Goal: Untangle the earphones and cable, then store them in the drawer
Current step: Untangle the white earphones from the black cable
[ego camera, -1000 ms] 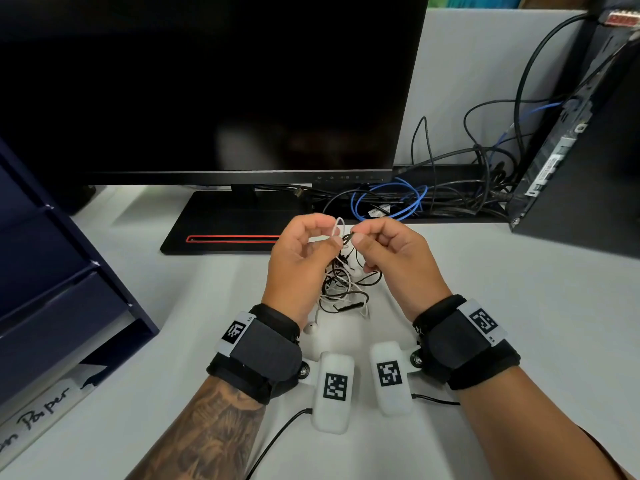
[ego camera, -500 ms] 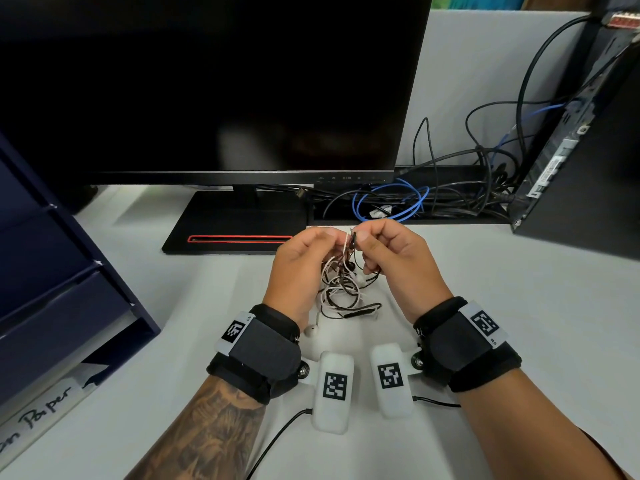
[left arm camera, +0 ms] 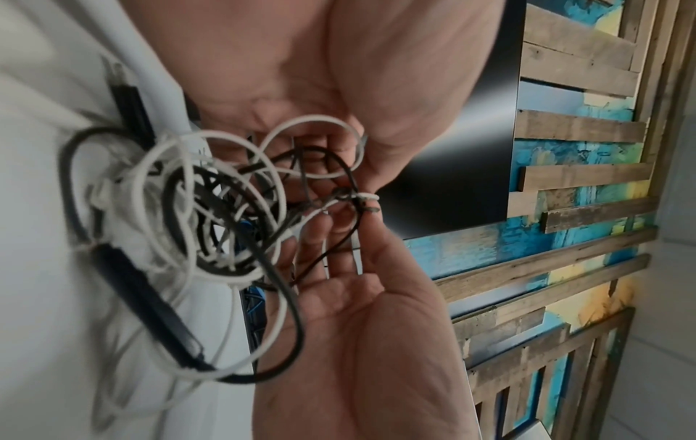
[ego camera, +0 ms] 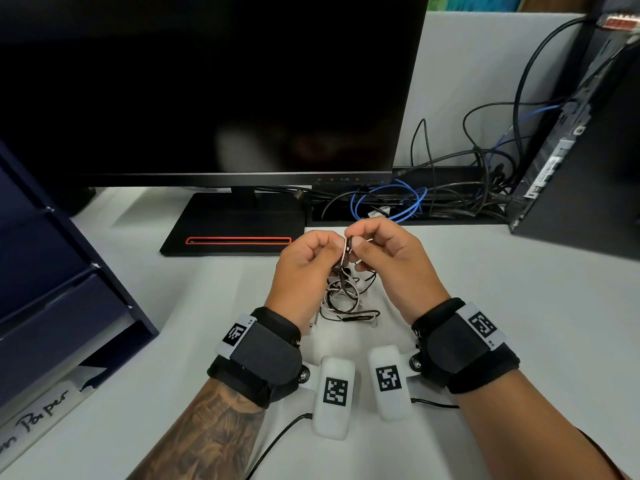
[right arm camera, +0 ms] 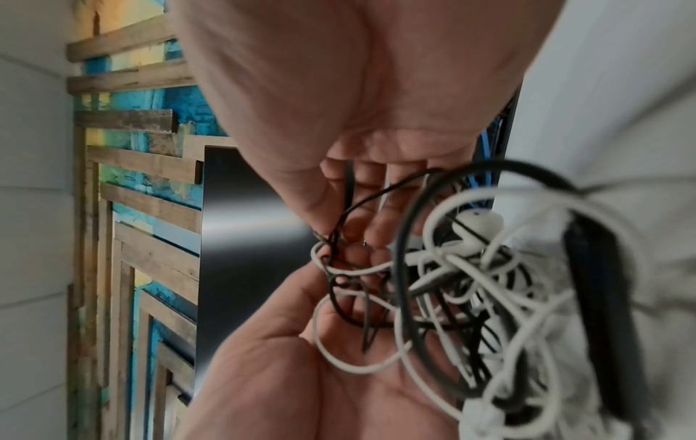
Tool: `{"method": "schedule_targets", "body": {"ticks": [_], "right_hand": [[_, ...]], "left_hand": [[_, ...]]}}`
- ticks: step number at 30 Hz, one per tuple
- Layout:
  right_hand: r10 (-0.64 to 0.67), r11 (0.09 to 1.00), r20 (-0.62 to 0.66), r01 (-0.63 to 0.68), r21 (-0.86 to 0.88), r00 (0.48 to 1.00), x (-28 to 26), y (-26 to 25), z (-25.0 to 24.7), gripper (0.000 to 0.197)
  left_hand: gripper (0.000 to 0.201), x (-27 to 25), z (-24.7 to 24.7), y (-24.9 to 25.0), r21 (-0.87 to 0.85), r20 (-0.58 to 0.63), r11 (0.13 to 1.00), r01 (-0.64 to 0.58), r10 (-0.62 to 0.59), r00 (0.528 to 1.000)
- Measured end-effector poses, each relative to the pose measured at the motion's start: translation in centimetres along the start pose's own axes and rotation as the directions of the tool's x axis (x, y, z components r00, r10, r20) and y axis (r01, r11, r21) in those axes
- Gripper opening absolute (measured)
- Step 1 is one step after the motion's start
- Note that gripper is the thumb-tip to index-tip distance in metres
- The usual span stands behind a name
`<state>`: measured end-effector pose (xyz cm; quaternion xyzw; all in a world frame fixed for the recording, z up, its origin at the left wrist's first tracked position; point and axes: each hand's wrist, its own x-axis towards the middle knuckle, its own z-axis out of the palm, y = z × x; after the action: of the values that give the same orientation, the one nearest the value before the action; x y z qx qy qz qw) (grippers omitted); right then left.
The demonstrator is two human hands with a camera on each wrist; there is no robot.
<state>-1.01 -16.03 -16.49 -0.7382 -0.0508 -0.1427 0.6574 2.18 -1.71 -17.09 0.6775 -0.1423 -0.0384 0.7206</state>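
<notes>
Earphones and cable [ego camera: 346, 292], thin white and black rubbery cords knotted in loose loops, hang at frame centre above the desk [ego camera: 519, 323]; my left hand [ego camera: 304, 268] and right hand [ego camera: 391, 265] pinch the topmost strands between curled fingertips.

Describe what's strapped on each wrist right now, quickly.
Both wrists carry black fabric cuffs with white tags printed with black square codes. The left hand and right hand are bare. A white pod with a code marker hangs from each cuff, trailing a thin black wire. The left forearm is tattooed.
</notes>
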Motion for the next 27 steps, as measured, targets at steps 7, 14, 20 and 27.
{"method": "schedule_targets", "body": {"ticks": [7,14,20,27], "right_hand": [[0.089,0.989,-0.013,-0.087,0.121,0.996,0.21,0.23,0.15,0.015],[0.082,0.995,-0.04,-0.079,0.065,0.996,0.12,0.37,-0.05,0.013],[0.059,0.997,-0.057,-0.056,0.052,0.997,0.1,0.14,-0.02,0.014],[0.101,0.987,-0.045,-0.094,0.129,0.994,0.18,0.04,0.14,0.018]], "left_hand": [[0.012,0.37,-0.01,-0.3,-0.05,-0.072,0.999,0.005,-0.009,0.997],[0.022,0.23,-0.33,0.14,-0.093,-0.071,0.992,-0.086,0.079,0.994],[0.016,0.38,-0.51,-0.2,0.115,-0.02,0.986,-0.116,0.12,0.993],[0.015,0.51,-0.64,0.05,0.042,-0.128,0.988,-0.149,0.153,0.98]]}}
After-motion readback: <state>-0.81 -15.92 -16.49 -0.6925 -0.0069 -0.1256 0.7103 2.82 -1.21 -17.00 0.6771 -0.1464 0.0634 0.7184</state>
